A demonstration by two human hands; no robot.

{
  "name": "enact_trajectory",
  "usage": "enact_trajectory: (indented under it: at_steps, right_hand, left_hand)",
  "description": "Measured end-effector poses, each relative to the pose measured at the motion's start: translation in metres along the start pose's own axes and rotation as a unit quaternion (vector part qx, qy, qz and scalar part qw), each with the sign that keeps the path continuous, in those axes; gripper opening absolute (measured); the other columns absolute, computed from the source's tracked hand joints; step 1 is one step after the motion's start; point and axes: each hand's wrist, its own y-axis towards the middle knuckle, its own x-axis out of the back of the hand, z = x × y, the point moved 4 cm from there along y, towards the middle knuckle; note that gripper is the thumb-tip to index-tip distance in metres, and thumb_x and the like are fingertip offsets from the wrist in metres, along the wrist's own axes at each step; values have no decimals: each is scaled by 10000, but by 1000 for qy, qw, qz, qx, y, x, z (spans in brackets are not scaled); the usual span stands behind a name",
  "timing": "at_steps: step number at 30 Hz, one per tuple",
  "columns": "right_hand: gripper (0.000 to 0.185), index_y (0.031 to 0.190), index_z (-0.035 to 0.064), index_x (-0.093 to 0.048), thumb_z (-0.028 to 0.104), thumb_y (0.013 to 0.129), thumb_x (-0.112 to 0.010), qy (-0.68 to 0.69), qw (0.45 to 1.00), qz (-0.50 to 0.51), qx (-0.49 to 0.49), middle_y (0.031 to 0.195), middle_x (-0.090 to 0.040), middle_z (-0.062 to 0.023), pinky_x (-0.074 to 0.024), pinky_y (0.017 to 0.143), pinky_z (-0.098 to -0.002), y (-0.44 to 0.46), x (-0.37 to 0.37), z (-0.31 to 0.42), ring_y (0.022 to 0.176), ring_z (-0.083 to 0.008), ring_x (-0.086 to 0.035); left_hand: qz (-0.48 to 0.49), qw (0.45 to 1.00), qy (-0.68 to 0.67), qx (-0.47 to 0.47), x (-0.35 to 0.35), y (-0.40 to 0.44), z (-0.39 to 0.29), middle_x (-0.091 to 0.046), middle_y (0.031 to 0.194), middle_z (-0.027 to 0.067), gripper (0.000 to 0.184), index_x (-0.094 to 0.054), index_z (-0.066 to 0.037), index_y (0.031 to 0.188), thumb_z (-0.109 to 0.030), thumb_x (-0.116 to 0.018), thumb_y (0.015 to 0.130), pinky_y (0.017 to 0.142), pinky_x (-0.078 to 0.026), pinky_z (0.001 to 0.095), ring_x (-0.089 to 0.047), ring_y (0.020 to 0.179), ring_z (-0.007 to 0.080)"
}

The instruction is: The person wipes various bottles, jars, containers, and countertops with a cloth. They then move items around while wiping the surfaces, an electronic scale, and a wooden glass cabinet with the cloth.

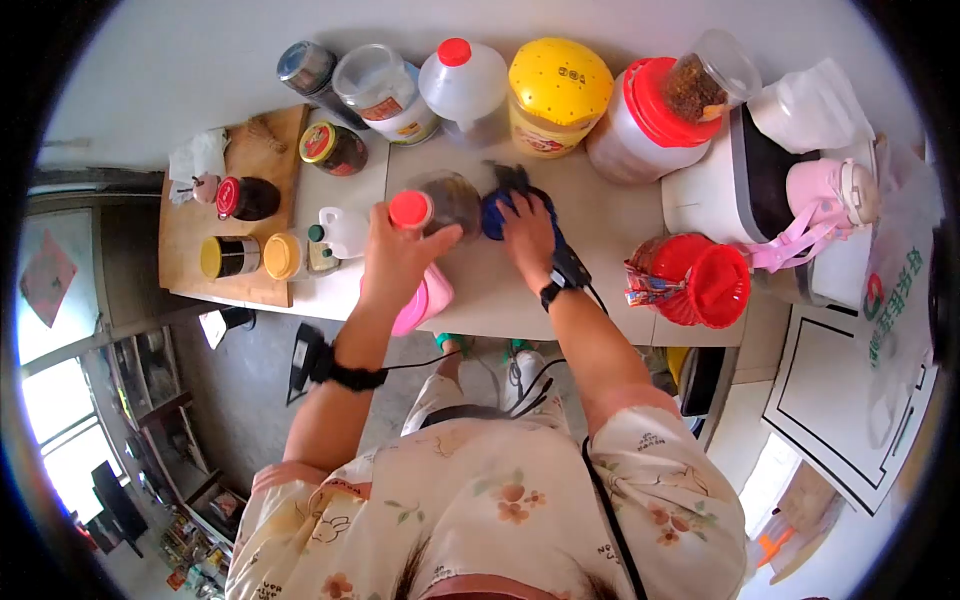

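Observation:
My left hand (400, 255) is at a clear bottle with a red cap (410, 209), its thumb and fingers on either side of the neck. The bottle's see-through body (452, 200) leans away toward the right. Pressed onto a dark blue cloth (494, 215) is my right hand (528, 232), fingers bent over it, just right of the bottle. Black material (512, 177) shows beyond the fingertips. Below my left wrist, a pink container (428, 300) lies near the table's front edge, partly hidden by the hand.
Along the wall stand a red-capped jug (463, 85), a yellow-lidded tub (560, 85) and a big red-lidded jar (640, 125). Several jars sit on the wooden board (180, 245) at left. A red basket (690, 275) and a pink bottle (825, 190) stand at right.

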Motion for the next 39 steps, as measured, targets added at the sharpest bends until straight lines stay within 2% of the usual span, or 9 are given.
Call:
enact_trajectory:
  at_steps: [4,7,14,19,22,27,32,35,39]
  right_hand:
    - [348,1180,73,-723,67,837,-664,10,987,108,-123,1243,-644,-149,-483,1008,-441,-29,36,-22,1178,-383,-564]
    - [283,1138,68,-725,59,866,-646,165,971,71,-160,1146,-676,-150,-488,954,-456,-28,79,-27,1079,-382,-603]
    - [259,1147,56,-709,102,906,-625,161,964,-211,-21,1162,-667,-172,-455,987,-477,120,233,49,1121,-391,-590]
    - [647,1321,129,-648,469,782,-765,-126,969,-190,-96,1348,-576,-162,-344,1089,-579,225,168,-5,1251,-435,-466]
    - [636,1283,173,-681,486,742,-803,-131,980,-141,-45,1363,-561,-142,-320,1101,-591,231,168,7,1267,-428,-452]
    - [349,1154,188,-734,241,812,-771,-109,973,-180,101,1244,-630,-71,-394,1078,-520,214,170,17,1202,-355,-511]
    - [262,1105,139,-723,185,851,-680,-184,953,-153,184,1244,-623,-38,-375,1121,-530,193,148,37,1261,-322,-496]
    - [238,1101,90,-712,140,887,-620,-174,948,-128,233,1240,-615,-32,-375,1118,-524,170,129,38,1307,-290,-480]
    - [195,1049,80,-725,183,895,-663,-95,967,-118,203,1192,-632,-71,-405,1084,-510,168,141,46,1245,-321,-516]
  left_hand:
    - [-42,995,79,37,-4,54,53,-674,1114,147,734,-510,47,1217,-293,-930,721,884,-532,352,-651,1002,215]
    - [-54,996,64,28,-7,67,78,-649,1110,163,777,-491,54,1200,-330,-938,694,902,-520,371,-638,1009,247]
    - [-32,996,55,67,-3,76,102,-590,1219,219,770,-480,51,1192,-342,-922,699,964,-491,410,-603,1113,321]
    - [-29,995,96,20,-3,76,105,-525,1303,268,796,-463,63,1236,-354,-899,717,1027,-457,437,-549,1208,383]
    - [-22,997,75,2,-2,70,100,-503,1322,285,827,-440,71,1285,-373,-877,741,1049,-442,444,-526,1235,412]
    - [-36,992,120,-15,-9,76,118,-482,1355,306,918,-359,89,1389,-388,-850,777,1068,-431,454,-502,1275,439]
    - [6,992,121,18,-5,68,96,-436,1425,330,1047,-256,126,1471,-406,-843,785,1114,-406,442,-451,1349,446]
    - [-83,983,150,-68,-13,78,126,-539,1304,270,811,-417,44,1344,-371,-850,797,1051,-437,468,-524,1249,419]
    - [-74,984,156,-49,-11,77,122,-529,1311,285,814,-416,43,1337,-391,-846,798,1046,-436,475,-516,1248,437]
